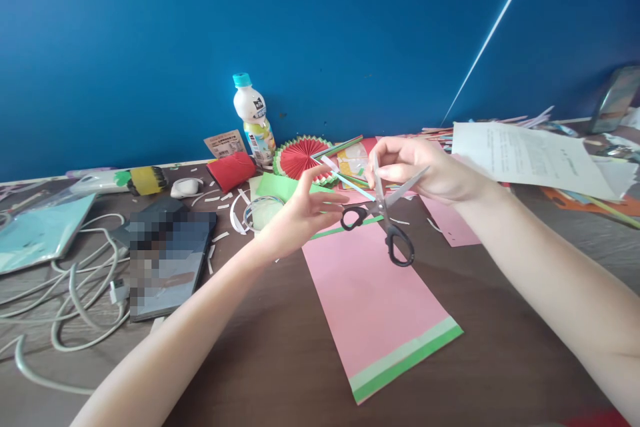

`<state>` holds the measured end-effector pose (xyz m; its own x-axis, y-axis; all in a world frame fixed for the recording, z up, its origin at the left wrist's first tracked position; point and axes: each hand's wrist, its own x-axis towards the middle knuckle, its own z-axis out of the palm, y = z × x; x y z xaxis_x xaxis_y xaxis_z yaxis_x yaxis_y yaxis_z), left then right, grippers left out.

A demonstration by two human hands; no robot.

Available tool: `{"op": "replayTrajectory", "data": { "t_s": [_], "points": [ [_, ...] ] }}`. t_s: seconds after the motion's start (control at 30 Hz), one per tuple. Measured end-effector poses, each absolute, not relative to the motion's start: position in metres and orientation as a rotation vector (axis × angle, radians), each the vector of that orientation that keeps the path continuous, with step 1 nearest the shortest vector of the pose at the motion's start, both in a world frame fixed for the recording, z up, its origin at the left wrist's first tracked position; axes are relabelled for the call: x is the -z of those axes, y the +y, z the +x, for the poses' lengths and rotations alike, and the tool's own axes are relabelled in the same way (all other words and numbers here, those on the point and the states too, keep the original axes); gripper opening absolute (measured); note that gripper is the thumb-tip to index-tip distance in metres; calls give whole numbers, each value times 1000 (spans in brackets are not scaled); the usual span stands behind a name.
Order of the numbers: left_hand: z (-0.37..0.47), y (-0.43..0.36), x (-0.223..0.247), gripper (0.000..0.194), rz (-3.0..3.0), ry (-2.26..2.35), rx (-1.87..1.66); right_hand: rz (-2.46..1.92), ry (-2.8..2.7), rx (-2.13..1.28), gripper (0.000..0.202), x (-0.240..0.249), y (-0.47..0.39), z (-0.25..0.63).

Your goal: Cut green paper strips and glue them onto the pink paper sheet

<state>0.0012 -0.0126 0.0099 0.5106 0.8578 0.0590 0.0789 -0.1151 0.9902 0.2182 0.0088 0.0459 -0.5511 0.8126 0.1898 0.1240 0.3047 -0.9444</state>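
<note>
My right hand point(413, 167) pinches one blade of a pair of scissors point(381, 203) with black handles. The scissors stand with blades apart and handles hanging down over the paper. Close to the left handle loop, my left hand point(305, 210) has its fingers stretched out and apart, with nothing seen in it. Below lies a pink sheet of paper point(367, 300) with light and dark green bands along its near edge. Its far end is partly hidden by my left hand and the scissors. Behind the hands is a pleated red paper fan point(303, 153) with a green rim.
A drink bottle point(255, 120) stands against the blue wall point(320, 33). A tablet-like device point(173, 273), white cables point(75, 287) and an earbud case point(187, 187) lie left. A tape roll point(245, 213) and paper scraps are mid-left. A printed sheet point(530, 157) lies right.
</note>
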Motion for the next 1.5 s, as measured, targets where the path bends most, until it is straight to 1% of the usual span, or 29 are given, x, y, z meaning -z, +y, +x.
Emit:
{"op": "replayTrajectory", "data": {
  "t_s": [0.27, 0.33, 0.47, 0.6, 0.7, 0.83, 0.9, 1.1, 1.27, 1.37, 1.43, 1.5],
  "points": [
    [1, -15, -9, 65, 1623, 805, -779, -798, -1659, -1537, 7, -37, 5, 204],
    [1, -14, -9, 68, 1590, 804, -829, -796, -1591, -1564, 7, -33, 7, 203],
    [2, -11, -9, 72, 1479, 836, -985, -836, -1517, -1522, 14, -22, 16, 203],
    [0, -6, -9, 72, 1395, 913, -1089, -912, -1580, -1600, 9, -15, 22, 205],
    [-2, -2, -7, 71, 1402, 982, -1127, -875, -1609, -1733, 21, -15, 20, 204],
    [-5, 1, -4, 70, 1376, 1033, -1142, -802, -1627, -1820, 39, -12, 17, 200],
    [-6, 2, -2, 70, 1351, 1029, -1139, -773, -1627, -1847, 43, -8, 16, 199],
    [-4, 1, 0, 69, 1292, 1026, -1159, -716, -1565, -1831, 34, 5, 16, 190],
    [0, -4, 3, 67, 1259, 1015, -1108, -768, -1553, -1716, 41, 12, 12, 180],
    [0, -4, 4, 67, 1241, 1037, -1034, -740, -1592, -1706, 39, 12, 9, 179],
    [-3, -2, 4, 64, 1234, 1070, -1007, -722, -1621, -1711, 36, 12, 9, 180],
    [-6, 2, 6, 57, 1241, 1137, -1053, -716, -1621, -1710, 33, 11, 9, 183]
  ]
}}
